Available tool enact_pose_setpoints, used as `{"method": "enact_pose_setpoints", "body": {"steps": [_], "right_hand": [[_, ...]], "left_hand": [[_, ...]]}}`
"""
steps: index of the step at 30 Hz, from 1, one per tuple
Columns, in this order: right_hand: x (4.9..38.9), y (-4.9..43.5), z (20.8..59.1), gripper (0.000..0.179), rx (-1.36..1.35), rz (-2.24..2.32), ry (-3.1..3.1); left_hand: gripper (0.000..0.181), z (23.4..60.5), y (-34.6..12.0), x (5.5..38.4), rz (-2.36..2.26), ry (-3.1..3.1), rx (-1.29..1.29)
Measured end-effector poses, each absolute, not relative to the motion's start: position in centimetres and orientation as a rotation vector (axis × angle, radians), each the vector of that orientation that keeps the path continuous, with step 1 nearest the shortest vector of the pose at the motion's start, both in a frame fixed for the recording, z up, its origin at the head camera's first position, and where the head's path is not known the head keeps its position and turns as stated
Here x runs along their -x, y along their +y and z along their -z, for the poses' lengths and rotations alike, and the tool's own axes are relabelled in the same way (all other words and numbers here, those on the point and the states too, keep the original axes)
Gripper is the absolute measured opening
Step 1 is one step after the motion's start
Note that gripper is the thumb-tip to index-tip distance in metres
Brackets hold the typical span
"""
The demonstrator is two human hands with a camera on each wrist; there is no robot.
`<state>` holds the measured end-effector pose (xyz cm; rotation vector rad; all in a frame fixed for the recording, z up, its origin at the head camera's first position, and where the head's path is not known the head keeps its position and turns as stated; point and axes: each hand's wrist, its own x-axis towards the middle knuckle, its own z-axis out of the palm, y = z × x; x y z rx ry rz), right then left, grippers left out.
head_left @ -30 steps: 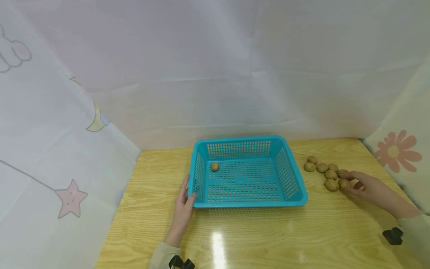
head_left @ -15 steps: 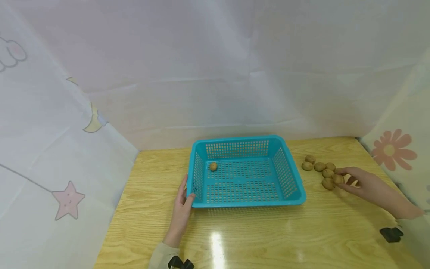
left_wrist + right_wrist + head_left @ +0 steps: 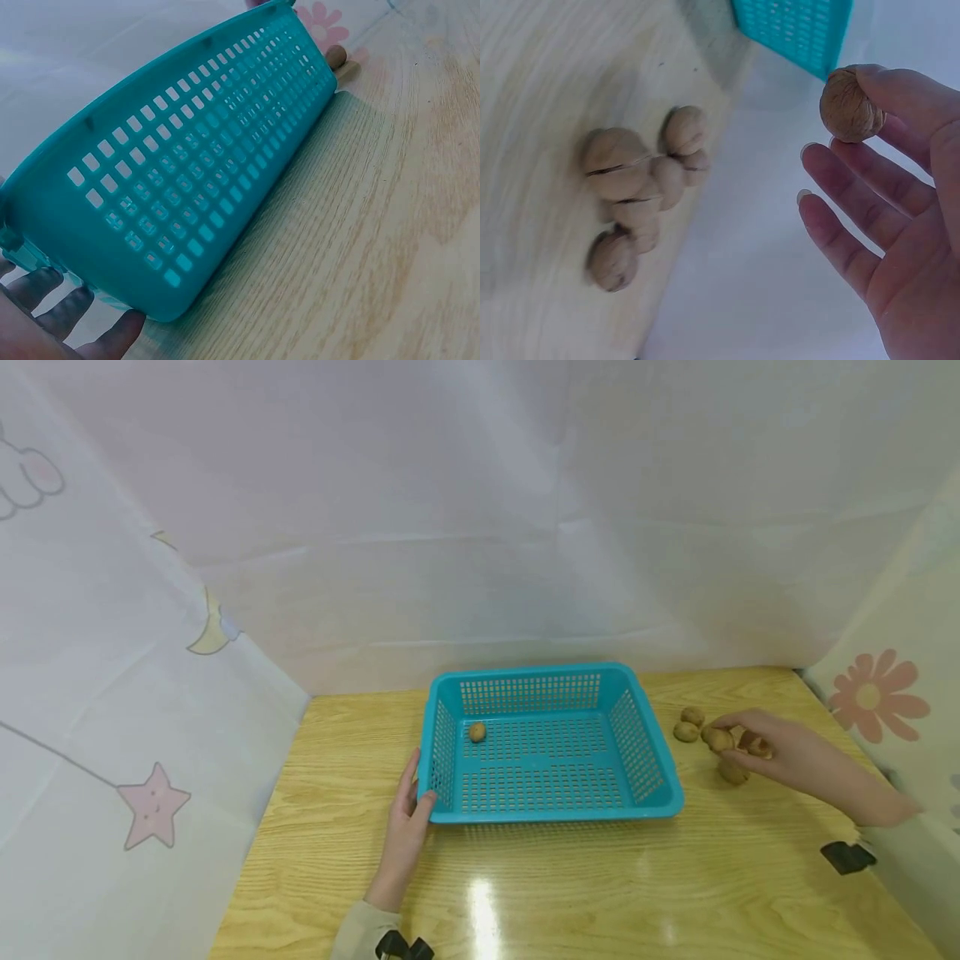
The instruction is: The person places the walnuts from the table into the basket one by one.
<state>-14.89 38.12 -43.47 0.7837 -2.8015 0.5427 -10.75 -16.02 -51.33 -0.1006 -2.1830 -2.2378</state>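
A blue plastic basket (image 3: 555, 816) with mesh walls stands on the wooden table. My left hand (image 3: 407, 827) grips its near left corner, thumb on the rim and fingers against the outside wall. Inside, near the basket's left end, lies one walnut (image 3: 477, 732). To the right of the basket my right hand (image 3: 798, 768) pinches another walnut (image 3: 851, 105) between thumb and fingers, lifted off the table. Below it, several loose walnuts (image 3: 616, 161) lie clustered on the tabletop; in the head view the hand partly covers them.
The wooden table (image 3: 585, 893) runs back to a pale cloth (image 3: 480, 568) hanging behind the basket. More printed cloth closes in the left and right sides, with a pink star (image 3: 155, 806) on the left and a flower (image 3: 870, 696) on the right.
My right hand has taken a walnut from the right side of the cluster and lifted it leftward, over the other walnuts. The left hand stays on the basket.
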Motion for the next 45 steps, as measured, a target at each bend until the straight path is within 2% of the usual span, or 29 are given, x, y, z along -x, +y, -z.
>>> {"method": "enact_pose_setpoints", "body": {"steps": [12,25,38,45], "right_hand": [[17.1,32.8,40.2,0.041,-0.818,-0.618,-2.903],[20.4,27.1,38.8,0.037,-0.992,-0.643,-2.887],[23.8,20.9,39.3,0.036,-1.213,-0.771,-2.813],[25.4,17.8,41.0,0.035,-1.31,-0.751,-2.859]], "left_hand": [[0.07,51.4,-16.2,10.9,2.204,-2.202,0.088],[0.07,51.5,-15.8,11.0,2.172,-2.219,0.085],[0.07,51.2,-15.9,10.9,2.146,-2.219,0.071],[0.07,51.4,-15.9,10.6,2.143,-2.217,0.069]]}}
